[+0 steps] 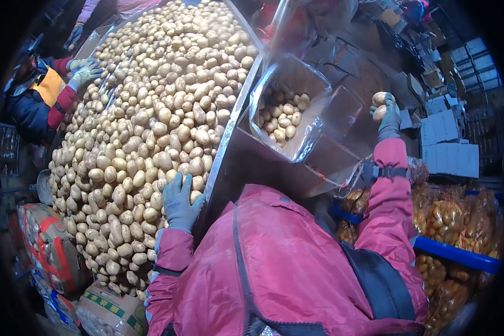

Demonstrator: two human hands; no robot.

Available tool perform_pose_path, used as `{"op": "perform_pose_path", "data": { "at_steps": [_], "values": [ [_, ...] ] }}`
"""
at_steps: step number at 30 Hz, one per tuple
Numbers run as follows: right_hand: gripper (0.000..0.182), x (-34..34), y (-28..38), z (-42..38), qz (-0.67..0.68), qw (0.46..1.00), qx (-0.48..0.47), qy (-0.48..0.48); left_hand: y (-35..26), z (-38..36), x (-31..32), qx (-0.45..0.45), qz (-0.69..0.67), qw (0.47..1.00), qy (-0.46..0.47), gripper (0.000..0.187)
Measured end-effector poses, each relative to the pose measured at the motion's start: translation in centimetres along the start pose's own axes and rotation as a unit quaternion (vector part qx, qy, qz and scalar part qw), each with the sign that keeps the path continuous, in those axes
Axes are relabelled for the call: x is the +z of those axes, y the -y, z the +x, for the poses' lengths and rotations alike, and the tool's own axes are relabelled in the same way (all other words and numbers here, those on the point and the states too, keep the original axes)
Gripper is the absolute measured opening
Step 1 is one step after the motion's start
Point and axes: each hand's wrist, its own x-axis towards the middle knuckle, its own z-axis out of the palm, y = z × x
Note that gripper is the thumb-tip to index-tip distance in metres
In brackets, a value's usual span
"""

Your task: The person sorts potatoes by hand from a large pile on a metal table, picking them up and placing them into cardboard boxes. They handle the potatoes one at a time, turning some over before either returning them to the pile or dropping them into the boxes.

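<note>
A broad heap of potatoes (145,129) covers the metal-edged sorting table. My left hand (180,203), in a grey-green glove, lies on the heap near the table's right edge, fingers spread over the potatoes. Out to the right, my right hand (388,119), gloved the same way, is closed around two potatoes (380,106), away from the table. Between the table and that hand stands a box lined with clear plastic (313,126); a layer of loose potatoes (284,116) lies inside it.
Across the table, a co-worker's gloved hands (85,73) rest at the heap's edge. A metal rim (232,106) bounds the table. Bagged potatoes (448,218) stand by a blue rail (459,255) at right. White cartons (449,145) are stacked behind. Packed sacks (50,246) sit at lower left.
</note>
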Motion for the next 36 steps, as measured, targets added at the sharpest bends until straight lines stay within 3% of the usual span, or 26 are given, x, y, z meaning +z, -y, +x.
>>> {"op": "perform_pose_path", "data": {
  "at_steps": [2,4,6,8,9,11,13,16,17,18,20,21,22,24,26,27,28,30,31,32,33,34,35,36],
  "values": [
    [0.047,-3.0,-1.8,5.8,-0.307,0.939,-0.055,0.142,-0.2,-0.3,-0.3,0.02,0.0,1.0,0.002,0.082],
    [0.043,1.2,-1.2,3.1,-0.315,0.948,0.016,-0.051,0.3,-0.2,0.3,0.02,0.0,1.0,-0.009,0.081],
    [0.04,-0.7,-7.5,9.3,-0.294,0.928,-0.136,0.184,1.1,-0.3,0.1,0.023,-0.016,1.0,-0.009,0.079],
    [0.039,5.8,-8.6,5.8,-0.125,0.974,0.093,0.165,1.1,-0.6,0.0,-0.011,-0.044,0.999,-0.027,0.076],
    [0.039,9.5,-9.0,3.1,-0.127,0.966,0.111,0.195,1.3,-1.0,-0.2,-0.03,-0.055,0.996,-0.06,0.073],
    [0.04,16.4,-8.2,-4.2,-0.087,0.906,0.119,0.396,2.1,-1.8,-1.0,-0.102,-0.101,0.984,-0.104,0.067],
    [0.038,22.2,-6.6,-13.1,-0.159,0.85,0.068,0.497,1.5,-2.6,-2.3,-0.188,-0.191,0.949,-0.167,0.051],
    [0.032,28.0,-7.7,-22.4,-0.174,0.756,0.139,0.616,1.8,-4.7,-1.5,-0.212,-0.151,0.95,-0.175,0.049],
    [0.032,29.3,-8.6,-25.3,-0.175,0.713,0.162,0.66,0.6,-5.0,-1.6,-0.201,-0.126,0.958,-0.163,0.054],
    [0.034,30.3,-10.1,-27.6,-0.182,0.664,0.111,0.717,-0.5,-4.7,-1.4,-0.21,-0.122,0.956,-0.167,0.054],
    [0.039,31.4,-11.0,-31.6,-0.21,0.568,0.078,0.792,-2.4,-3.9,-0.9,-0.114,-0.027,0.987,-0.107,0.062],
    [0.039,31.6,-13.1,-32.9,-0.203,0.539,0.137,0.806,-3.0,-3.5,-0.3,-0.124,-0.022,0.986,-0.112,0.062],
    [0.04,32.1,-12.9,-34.1,-0.218,0.507,0.125,0.825,-3.5,-3.0,0.4,-0.124,0.023,0.987,-0.095,0.065],
    [0.04,32.8,-14.0,-35.6,-0.209,0.495,0.148,0.83,-3.6,-2.7,0.6,-0.131,0.072,0.985,-0.085,0.068],
    [0.041,34.3,-14.3,-35.7,-0.24,0.517,0.117,0.813,-4.0,-2.5,0.3,-0.211,-0.002,0.976,-0.053,0.067],
    [0.044,35.4,-16.6,-35.9,-0.236,0.538,0.082,0.805,-4.1,-3.0,0.0,-0.256,-0.019,0.959,-0.118,0.062],
    [0.045,36.4,-18.9,-35.9,-0.211,0.569,0.037,0.794,-3.9,-3.3,-0.5,-0.261,-0.019,0.957,-0.123,0.062],
    [0.05,39.0,-17.7,-36.9,-0.238,0.561,-0.132,0.782,-3.5,-5.0,-1.8,-0.423,-0.27,0.813,-0.294,0.049],
    [0.053,39.8,-17.5,-37.7,-0.237,0.547,-0.163,0.786,-1.6,-6.2,-1.9,-0.425,-0.405,0.742,-0.323,0.044],
    [0.057,40.6,-17.3,-38.4,-0.235,0.533,-0.195,0.789,-0.8,-7.6,-1.4,-0.413,-0.531,0.635,-0.38,0.041],
    [0.059,41.3,-19.5,-39.1,-0.264,0.486,-0.253,0.794,-0.9,-8.3,-2.5,-0.44,-0.57,0.572,-0.393,0.04],
    [0.059,41.9,-20.7,-39.5,-0.261,0.483,-0.254,0.796,-0.9,-9.0,-3.3,-0.462,-0.606,0.506,-0.404,0.039],
    [0.056,42.5,-21.5,-39.9,-0.289,0.453,-0.295,0.79,-0.4,-10.2,-3.0,-0.462,-0.604,0.504,-0.409,0.039],
    [0.054,43.1,-22.3,-40.1,-0.318,0.421,-0.334,0.781,0.4,-11.6,-2.1,-0.436,-0.671,0.453,-0.393,0.044]
  ]
}}
